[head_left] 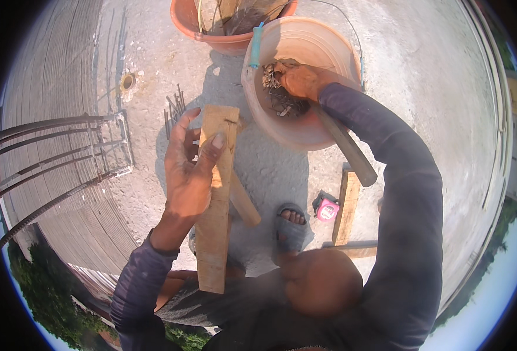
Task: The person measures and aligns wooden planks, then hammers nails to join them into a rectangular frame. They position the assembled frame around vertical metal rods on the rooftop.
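Observation:
My left hand [189,167] grips a short wooden plank [217,228], thumb across its face, holding it upright in front of me. My right hand [300,79] reaches into a pale orange bucket [322,41] and closes on a bunch of rusty nails [279,93] inside it. A wooden tool handle [349,149] slants down from under my right forearm, beside the bucket; whether the hand also holds it I cannot tell.
A second orange tub [211,26] with sticks stands behind the bucket. Steel rebar cage [65,158] lies at the left. Loose nails [175,108] lie on the concrete. A pink tape measure [327,209], wooden offcuts [346,213] and my sandalled foot [291,225] are below.

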